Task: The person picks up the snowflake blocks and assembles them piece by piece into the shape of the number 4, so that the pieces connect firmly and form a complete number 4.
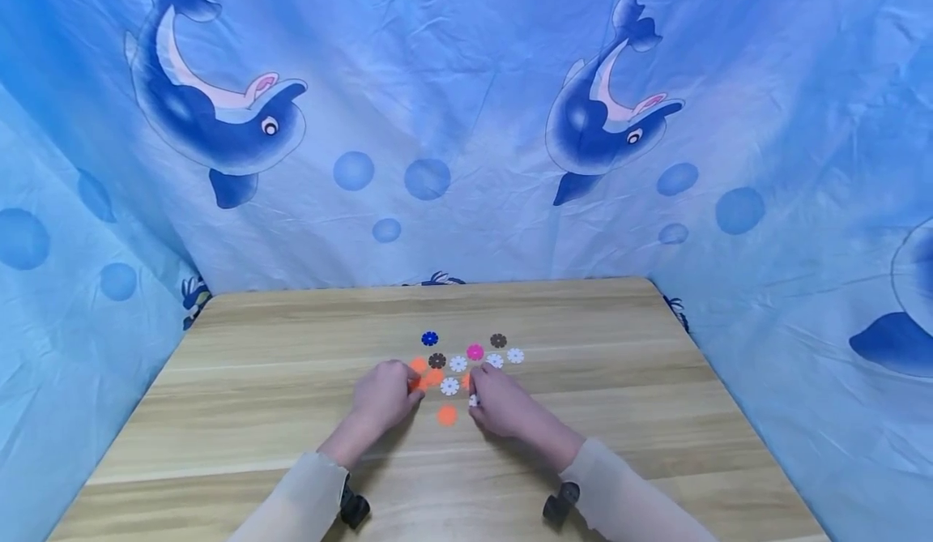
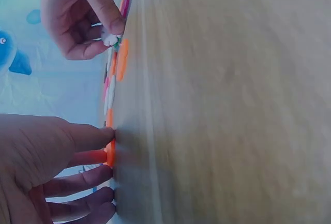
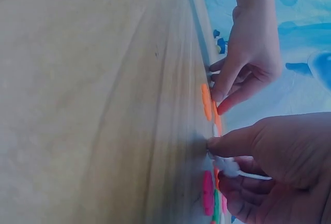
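My left hand [image 1: 382,393] is low over the table, its thumb and index fingertips pinching the edges of an orange notched plastic disc [image 2: 110,152]. The other fingertips touch the wood. My right hand [image 1: 501,400] holds white notched plastic discs [image 3: 227,166] between thumb and curled fingers; how many is hard to tell. Between the hands lie a white disc [image 1: 449,386] and an orange disc [image 1: 435,377]. Another orange disc [image 1: 447,415] is nearer the front. Close to the right hand are a pink disc [image 3: 208,193] and a green piece [image 3: 216,203], seen edge-on.
Behind the hands lie a blue disc [image 1: 430,338], a dark brown disc [image 1: 437,360], a magenta disc [image 1: 475,352], a second brown disc [image 1: 498,340] and several white ones. Blue dolphin-printed cloth [image 1: 481,226] hangs around the wooden table [image 1: 255,364].
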### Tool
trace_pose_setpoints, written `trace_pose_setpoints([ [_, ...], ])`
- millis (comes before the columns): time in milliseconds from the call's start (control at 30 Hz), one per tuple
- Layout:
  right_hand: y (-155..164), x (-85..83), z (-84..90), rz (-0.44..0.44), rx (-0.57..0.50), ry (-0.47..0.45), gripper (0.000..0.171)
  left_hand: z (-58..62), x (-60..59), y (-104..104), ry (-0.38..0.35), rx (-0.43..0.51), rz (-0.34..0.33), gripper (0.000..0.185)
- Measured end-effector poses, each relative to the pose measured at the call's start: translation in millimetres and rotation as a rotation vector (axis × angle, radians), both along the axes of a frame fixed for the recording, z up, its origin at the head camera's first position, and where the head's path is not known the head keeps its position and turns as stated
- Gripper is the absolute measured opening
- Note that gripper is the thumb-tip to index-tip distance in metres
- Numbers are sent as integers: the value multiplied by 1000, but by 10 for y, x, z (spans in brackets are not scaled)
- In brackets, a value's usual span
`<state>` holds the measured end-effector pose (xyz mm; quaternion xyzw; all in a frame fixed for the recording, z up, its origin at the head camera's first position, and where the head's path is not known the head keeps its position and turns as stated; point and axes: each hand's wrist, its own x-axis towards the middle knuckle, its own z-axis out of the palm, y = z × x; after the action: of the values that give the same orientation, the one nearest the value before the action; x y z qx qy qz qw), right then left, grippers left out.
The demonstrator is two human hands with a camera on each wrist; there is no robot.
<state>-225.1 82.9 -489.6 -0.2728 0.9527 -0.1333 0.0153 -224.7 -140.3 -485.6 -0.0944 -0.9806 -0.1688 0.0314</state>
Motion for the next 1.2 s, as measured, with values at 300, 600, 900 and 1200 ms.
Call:
trace_pose_setpoints([
  [300, 24, -2, 38, 4, -170, -79, 8, 11, -44, -67, -72, 105, 7, 20],
  [600, 263, -71, 314, -89, -392, -117, 10, 209, 6, -79, -61, 311, -38, 10],
  [900, 386, -120, 670, -163, -773, -157, 12, 670, 36, 67, 83, 470, -83, 7],
  [1200, 274, -103, 764, -251, -979, -393, 23, 807, 93, 201, 193, 548, -189, 9],
])
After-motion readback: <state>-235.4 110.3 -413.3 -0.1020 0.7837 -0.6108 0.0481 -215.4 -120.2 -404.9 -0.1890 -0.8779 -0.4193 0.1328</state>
